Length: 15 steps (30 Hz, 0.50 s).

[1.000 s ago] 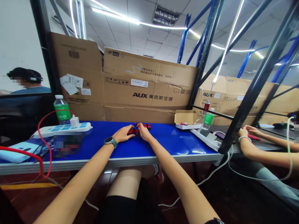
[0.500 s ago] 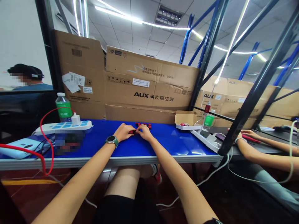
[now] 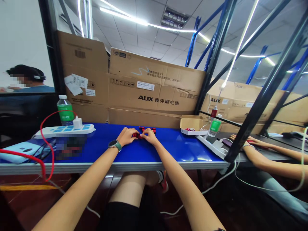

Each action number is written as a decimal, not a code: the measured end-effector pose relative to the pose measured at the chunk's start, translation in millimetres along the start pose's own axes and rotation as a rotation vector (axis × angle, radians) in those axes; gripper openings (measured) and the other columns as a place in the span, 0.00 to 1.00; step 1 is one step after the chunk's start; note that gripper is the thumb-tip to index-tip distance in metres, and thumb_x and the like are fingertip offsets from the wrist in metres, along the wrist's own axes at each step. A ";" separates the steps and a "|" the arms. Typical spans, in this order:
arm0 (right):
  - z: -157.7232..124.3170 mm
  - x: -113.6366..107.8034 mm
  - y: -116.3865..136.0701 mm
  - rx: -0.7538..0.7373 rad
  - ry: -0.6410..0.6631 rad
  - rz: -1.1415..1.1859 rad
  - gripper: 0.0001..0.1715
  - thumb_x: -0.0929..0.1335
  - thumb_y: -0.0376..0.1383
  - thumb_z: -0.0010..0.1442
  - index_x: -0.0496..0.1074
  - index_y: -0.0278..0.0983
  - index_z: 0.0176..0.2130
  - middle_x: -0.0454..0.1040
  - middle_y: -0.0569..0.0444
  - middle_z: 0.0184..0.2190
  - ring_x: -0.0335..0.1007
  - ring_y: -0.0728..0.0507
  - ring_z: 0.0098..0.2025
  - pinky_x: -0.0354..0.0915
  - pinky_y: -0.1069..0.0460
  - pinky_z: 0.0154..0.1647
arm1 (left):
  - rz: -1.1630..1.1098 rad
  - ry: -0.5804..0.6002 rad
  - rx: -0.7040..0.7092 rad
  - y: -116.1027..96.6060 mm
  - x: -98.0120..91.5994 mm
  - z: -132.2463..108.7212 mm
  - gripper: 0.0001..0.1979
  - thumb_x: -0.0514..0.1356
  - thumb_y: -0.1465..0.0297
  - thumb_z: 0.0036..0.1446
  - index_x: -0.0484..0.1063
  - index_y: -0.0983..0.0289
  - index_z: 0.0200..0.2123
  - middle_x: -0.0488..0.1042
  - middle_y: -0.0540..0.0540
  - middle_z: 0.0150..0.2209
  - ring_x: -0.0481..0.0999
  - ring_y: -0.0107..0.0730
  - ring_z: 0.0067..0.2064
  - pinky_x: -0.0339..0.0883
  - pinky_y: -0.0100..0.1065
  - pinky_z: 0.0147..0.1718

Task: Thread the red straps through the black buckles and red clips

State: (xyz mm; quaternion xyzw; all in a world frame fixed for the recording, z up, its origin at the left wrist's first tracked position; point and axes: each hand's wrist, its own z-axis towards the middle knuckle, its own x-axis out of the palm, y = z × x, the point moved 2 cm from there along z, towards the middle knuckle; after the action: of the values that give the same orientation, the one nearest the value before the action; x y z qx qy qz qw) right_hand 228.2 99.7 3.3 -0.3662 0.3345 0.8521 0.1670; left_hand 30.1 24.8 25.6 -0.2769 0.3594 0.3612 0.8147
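On the blue tabletop [image 3: 103,141], my left hand [image 3: 127,136] and my right hand [image 3: 149,137] work close together. Between their fingertips is a small red-and-black piece [image 3: 136,135], perhaps checked ribbon or cloth; its exact kind does not show. Both hands have their fingers closed on it, the left from one end and the right from the other. Just behind the right hand lies more red-and-black material [image 3: 154,130], partly hidden by the fingers. Whether the two pieces are joined, I cannot tell.
An open small box [image 3: 191,131] with red bits stands at the back right, near a bottle [image 3: 215,125] and a power strip [image 3: 211,146]. To the left are another power strip [image 3: 60,131], a bottle [image 3: 64,110] and a phone [image 3: 20,151]. A co-worker's hands [image 3: 245,140] are at right.
The red-and-black piece between my fingers shows more of its surface and lies flatter. My hands have barely shifted. The co-worker's hand at right has moved to the left.
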 end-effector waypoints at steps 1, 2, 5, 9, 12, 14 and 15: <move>0.6 -0.6 0.9 -0.029 -0.016 0.089 0.15 0.70 0.46 0.63 0.76 0.37 0.32 0.72 0.49 0.43 0.66 0.41 0.52 0.60 0.45 0.57 | -0.002 -0.013 -0.011 0.1 -0.2 0.4 0.15 0.65 0.64 0.55 0.78 0.55 0.47 0.81 0.54 0.48 0.78 0.43 0.50 0.64 0.38 0.52; 0.9 -2.0 1.2 -0.041 -0.038 0.201 0.16 0.70 0.46 0.63 0.75 0.37 0.31 0.72 0.49 0.43 0.66 0.42 0.52 0.60 0.46 0.58 | -0.006 -0.029 -0.022 0.4 -0.7 0.8 0.16 0.65 0.63 0.56 0.78 0.55 0.48 0.81 0.54 0.49 0.78 0.43 0.51 0.64 0.38 0.52; -1.2 -7.1 -2.1 0.023 -0.057 0.480 0.18 0.70 0.48 0.60 0.72 0.36 0.31 0.72 0.49 0.44 0.68 0.43 0.50 0.62 0.48 0.54 | -0.015 -0.058 -0.037 2.9 -1.8 1.1 0.17 0.65 0.62 0.56 0.78 0.54 0.50 0.81 0.53 0.50 0.78 0.42 0.52 0.65 0.37 0.52; -8.0 -13.0 -9.4 0.148 -0.070 0.650 0.18 0.69 0.49 0.58 0.71 0.36 0.35 0.74 0.51 0.40 0.69 0.44 0.42 0.64 0.51 0.44 | -0.015 -0.081 -0.092 12.4 -0.8 -0.7 0.17 0.65 0.61 0.55 0.79 0.55 0.48 0.82 0.53 0.47 0.79 0.43 0.48 0.67 0.37 0.50; -9.2 -16.7 -14.1 0.235 -0.135 0.681 0.14 0.67 0.43 0.57 0.72 0.37 0.40 0.76 0.51 0.41 0.70 0.44 0.40 0.64 0.53 0.39 | -0.043 -0.102 -0.149 23.6 1.9 -2.9 0.18 0.66 0.59 0.54 0.80 0.56 0.48 0.82 0.53 0.46 0.80 0.41 0.42 0.69 0.37 0.46; -8.8 -20.5 -17.0 0.322 -0.184 0.668 0.15 0.65 0.37 0.55 0.72 0.37 0.43 0.77 0.50 0.41 0.70 0.43 0.40 0.65 0.52 0.39 | -0.078 -0.069 -0.159 30.1 4.6 -3.9 0.19 0.67 0.59 0.52 0.81 0.56 0.47 0.82 0.53 0.45 0.80 0.41 0.40 0.70 0.37 0.45; -8.9 -23.8 -17.8 0.356 -0.233 0.640 0.17 0.63 0.35 0.54 0.73 0.36 0.44 0.77 0.50 0.40 0.71 0.42 0.40 0.65 0.51 0.39 | -0.098 -0.051 -0.165 32.7 5.8 -4.1 0.19 0.67 0.59 0.51 0.81 0.56 0.47 0.83 0.53 0.44 0.80 0.41 0.40 0.71 0.37 0.45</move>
State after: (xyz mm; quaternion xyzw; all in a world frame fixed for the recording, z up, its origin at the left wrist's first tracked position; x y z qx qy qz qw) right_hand 258.2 105.4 8.3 -0.1092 0.5534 0.8257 -0.0098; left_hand 5.5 43.3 12.4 -0.3511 0.2934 0.3563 0.8147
